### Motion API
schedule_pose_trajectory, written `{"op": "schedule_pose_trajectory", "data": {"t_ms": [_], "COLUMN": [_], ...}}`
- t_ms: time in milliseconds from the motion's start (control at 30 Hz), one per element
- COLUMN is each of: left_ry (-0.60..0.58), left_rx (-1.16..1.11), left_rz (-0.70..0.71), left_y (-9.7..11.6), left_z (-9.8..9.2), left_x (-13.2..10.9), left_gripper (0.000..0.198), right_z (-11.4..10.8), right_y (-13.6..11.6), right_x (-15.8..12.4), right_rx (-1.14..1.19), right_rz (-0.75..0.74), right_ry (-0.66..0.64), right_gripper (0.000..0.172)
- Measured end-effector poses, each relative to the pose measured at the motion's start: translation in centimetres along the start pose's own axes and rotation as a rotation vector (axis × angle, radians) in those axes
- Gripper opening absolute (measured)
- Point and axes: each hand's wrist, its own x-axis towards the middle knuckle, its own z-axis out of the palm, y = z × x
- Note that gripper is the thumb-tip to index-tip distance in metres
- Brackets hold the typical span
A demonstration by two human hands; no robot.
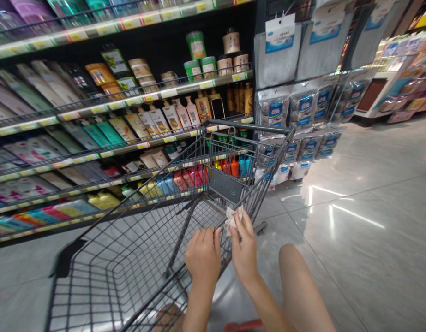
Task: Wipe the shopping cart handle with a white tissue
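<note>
A grey wire shopping cart stands in front of me, its basket holding nothing that I can see. My left hand is closed over the near side rail of the basket, fingers curled and knuckles up. Just to its right, my right hand pinches a crumpled whitish tissue between thumb and fingers, against or very near the same rail. Whether the tissue touches the metal is hard to tell. Beyond the hands are the fold-out seat panel and the push handle.
Shelves of bottles and jars run along the far side of the cart. Packs of steel scourers hang at the shelf end. My bare knee and something red are at the bottom. Shiny tiled floor lies to the right.
</note>
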Motion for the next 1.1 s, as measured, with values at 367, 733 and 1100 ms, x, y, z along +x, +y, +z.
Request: {"op": "schedule_pose_trajectory", "data": {"t_ms": [367, 733, 1100], "left_ry": [-0.013, -0.025, 0.024], "left_rx": [-0.029, -0.019, -0.013], "left_rz": [-0.018, -0.035, -0.023], "left_y": [0.1, 0.1, 0.4], "left_z": [0.0, 0.2, 0.5], "left_x": [0.0, -0.1, -0.5], "left_gripper": [0.027, 0.028, 0.021], "right_z": [1.4, 4.5, 0.8], "right_y": [0.8, 6.3, 4.9], "right_x": [0.1, -4.5, -1.8], "right_rx": [-0.018, -0.018, -0.002], "right_rz": [0.073, 0.162, 0.186], "right_ry": [0.210, 0.227, 0.111], "right_gripper": [0.026, 0.022, 0.021]}}
